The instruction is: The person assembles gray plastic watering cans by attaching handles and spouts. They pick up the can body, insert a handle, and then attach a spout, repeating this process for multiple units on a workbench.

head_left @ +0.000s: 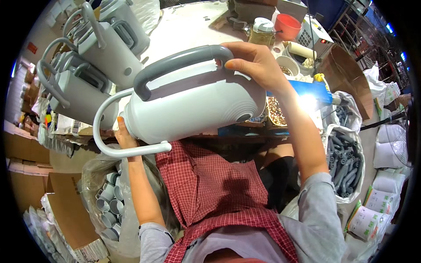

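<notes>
Behind the left grip (126, 136), I see pale-grey plastic watering cans (115, 59) crowding the white surface (188, 19). That grip has its thumb against the end of another pale-grey, rounded plastic watering can (188, 114); its fingers are hidden, so I can't tell how closed it is. The can lies tilted between both grips, its looping tubular spout (99, 118) beside the left one. The right grip (252, 61) is closed around the end of the thick dark-grey curved handle (175, 64). I'd brace firmly left, press evenly right, and spare the spout any strain.
</notes>
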Action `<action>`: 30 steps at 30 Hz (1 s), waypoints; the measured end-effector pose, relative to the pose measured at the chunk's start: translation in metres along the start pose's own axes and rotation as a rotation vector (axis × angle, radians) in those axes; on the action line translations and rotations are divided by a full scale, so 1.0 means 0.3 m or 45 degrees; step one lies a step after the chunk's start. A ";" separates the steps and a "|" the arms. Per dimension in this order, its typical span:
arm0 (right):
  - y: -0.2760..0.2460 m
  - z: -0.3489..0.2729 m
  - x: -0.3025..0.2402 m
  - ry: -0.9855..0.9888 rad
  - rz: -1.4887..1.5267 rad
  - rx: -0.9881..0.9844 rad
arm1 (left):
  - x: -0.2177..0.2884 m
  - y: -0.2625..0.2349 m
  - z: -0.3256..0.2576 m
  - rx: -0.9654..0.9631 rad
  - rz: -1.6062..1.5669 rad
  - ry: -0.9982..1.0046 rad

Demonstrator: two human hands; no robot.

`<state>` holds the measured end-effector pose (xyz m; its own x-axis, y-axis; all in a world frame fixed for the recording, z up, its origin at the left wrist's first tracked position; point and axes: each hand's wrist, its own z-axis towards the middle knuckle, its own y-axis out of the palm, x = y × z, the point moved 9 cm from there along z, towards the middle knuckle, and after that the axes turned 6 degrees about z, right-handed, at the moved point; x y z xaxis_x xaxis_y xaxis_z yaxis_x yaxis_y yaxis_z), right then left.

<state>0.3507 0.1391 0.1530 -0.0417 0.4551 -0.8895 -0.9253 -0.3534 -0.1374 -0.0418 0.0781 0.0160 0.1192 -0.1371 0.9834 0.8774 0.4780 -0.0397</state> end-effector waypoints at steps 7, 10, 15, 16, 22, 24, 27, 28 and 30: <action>0.008 -0.007 -0.026 -0.075 -0.360 0.030 | 0.024 -0.024 -0.015 0.115 0.075 -0.023; -0.001 -0.008 -0.038 -0.035 -0.425 0.042 | 0.009 0.002 -0.023 0.112 0.052 -0.035; -0.006 -0.018 -0.069 -0.140 -0.674 0.081 | -0.004 0.024 -0.039 0.084 0.049 -0.026; -0.002 -0.015 -0.074 -0.171 -0.760 0.078 | -0.004 0.019 -0.039 0.092 0.043 -0.019; 0.013 -0.014 -0.055 -0.119 -0.625 0.094 | 0.017 -0.008 -0.057 0.162 0.040 0.012; 0.005 -0.028 -0.044 -0.109 -0.570 0.087 | 0.033 0.014 -0.063 0.150 0.024 0.013; -0.015 -0.047 -0.039 -0.145 -0.576 0.100 | -0.010 -0.020 -0.062 0.233 0.141 -0.062; -0.010 -0.054 -0.030 -0.183 -0.587 0.118 | 0.013 -0.048 -0.068 0.307 0.207 0.070; -0.013 -0.058 0.026 -0.125 -0.596 0.136 | 0.042 -0.029 -0.098 0.326 0.313 0.009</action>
<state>0.3605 0.1299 0.1389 0.3570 0.6220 -0.6969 -0.8867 -0.0091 -0.4623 -0.0342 0.0467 0.0235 0.3167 0.0037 0.9485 0.6773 0.6992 -0.2288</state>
